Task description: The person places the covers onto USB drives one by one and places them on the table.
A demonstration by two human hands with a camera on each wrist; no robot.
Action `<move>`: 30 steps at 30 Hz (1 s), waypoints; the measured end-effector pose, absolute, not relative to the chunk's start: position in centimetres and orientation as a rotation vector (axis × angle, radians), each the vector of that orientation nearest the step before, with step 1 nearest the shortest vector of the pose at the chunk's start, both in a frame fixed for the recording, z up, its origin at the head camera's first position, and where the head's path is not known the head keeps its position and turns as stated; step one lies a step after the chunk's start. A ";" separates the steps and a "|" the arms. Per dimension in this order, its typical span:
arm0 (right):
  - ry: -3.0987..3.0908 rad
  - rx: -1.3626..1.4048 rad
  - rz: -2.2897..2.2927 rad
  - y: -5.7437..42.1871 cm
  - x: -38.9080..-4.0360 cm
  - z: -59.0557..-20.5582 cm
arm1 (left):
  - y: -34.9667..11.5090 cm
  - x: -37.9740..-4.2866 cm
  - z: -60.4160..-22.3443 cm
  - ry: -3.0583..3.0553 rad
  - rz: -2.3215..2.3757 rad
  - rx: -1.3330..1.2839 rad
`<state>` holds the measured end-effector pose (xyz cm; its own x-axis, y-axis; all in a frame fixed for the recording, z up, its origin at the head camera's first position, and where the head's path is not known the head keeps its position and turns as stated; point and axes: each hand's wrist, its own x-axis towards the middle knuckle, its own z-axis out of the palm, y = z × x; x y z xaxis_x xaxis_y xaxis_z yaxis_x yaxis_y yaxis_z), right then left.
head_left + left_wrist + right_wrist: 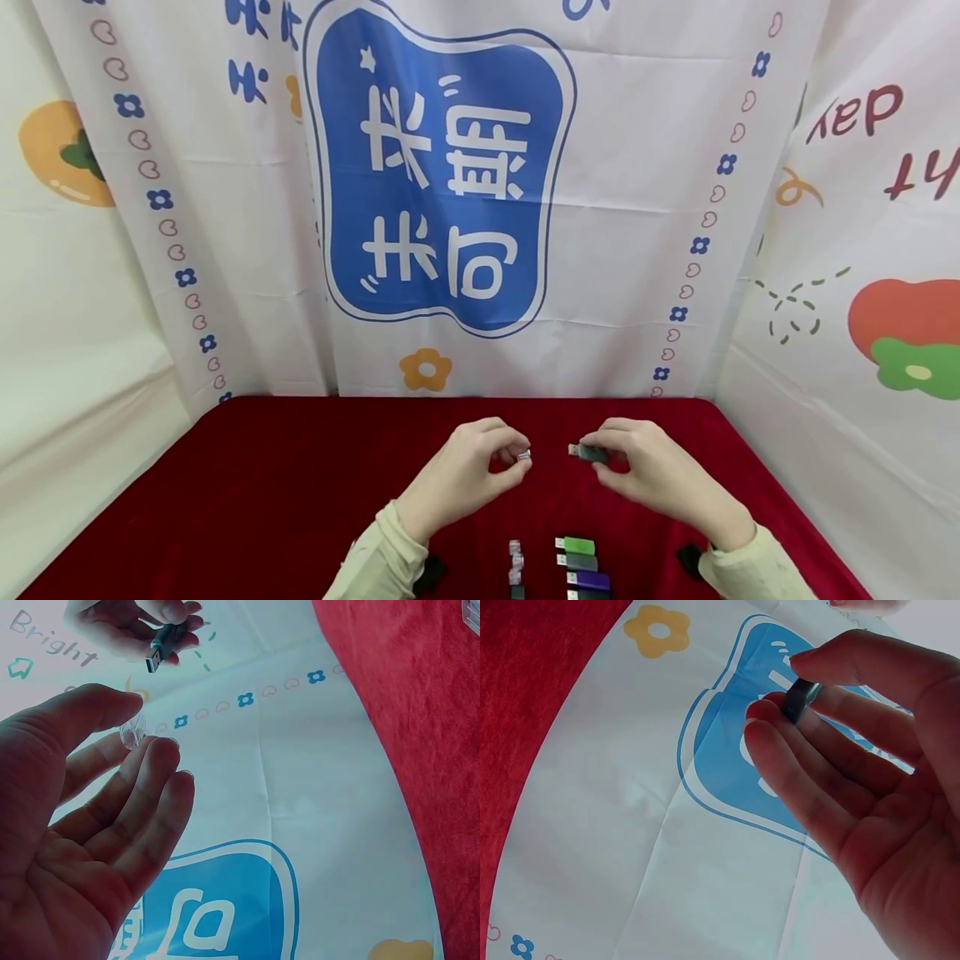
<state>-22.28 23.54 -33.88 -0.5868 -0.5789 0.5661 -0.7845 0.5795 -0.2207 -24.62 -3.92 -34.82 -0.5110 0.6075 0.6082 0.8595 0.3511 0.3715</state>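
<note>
A: Left hand [467, 473]?
B: Its fingers pinch a clear cap [524, 455], lower middle of the head view.
A: Right hand [651, 468]?
B: Fingers grasp a dark USB stick [594, 453], right of the cap, metal plug facing left. Cap and plug sit apart.
A: Rest?
B: Red tabletop [225, 500]. Bottom edge, middle: a column of small caps [517, 562]. Just right of that, a green stick [580, 546], then gray stick [581, 562], then purple stick [591, 581]. White printed curtain [630, 208] behind.
</note>
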 end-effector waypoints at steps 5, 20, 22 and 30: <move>-2.374 1.099 0.629 23.5 -22.2 -33.8 | -3.9 -24.6 -34.8 -2.252 -0.949 -1.291; -2.356 1.157 0.605 22.8 -22.1 -34.3 | -3.2 -24.3 -35.2 -2.276 -0.928 -1.318; -2.354 1.166 0.606 22.7 -22.1 -34.4 | -3.2 -24.3 -35.3 -2.273 -0.925 -1.323; -2.360 1.179 0.604 22.2 -22.0 -34.6 | -2.9 -24.3 -35.6 -2.267 -0.905 -1.339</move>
<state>-22.00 22.17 -34.58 -0.5447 -0.6302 0.5533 -0.8185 0.5430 -0.1873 -24.29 -2.92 -35.60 -0.4888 0.6448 0.5877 0.8722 0.3474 0.3442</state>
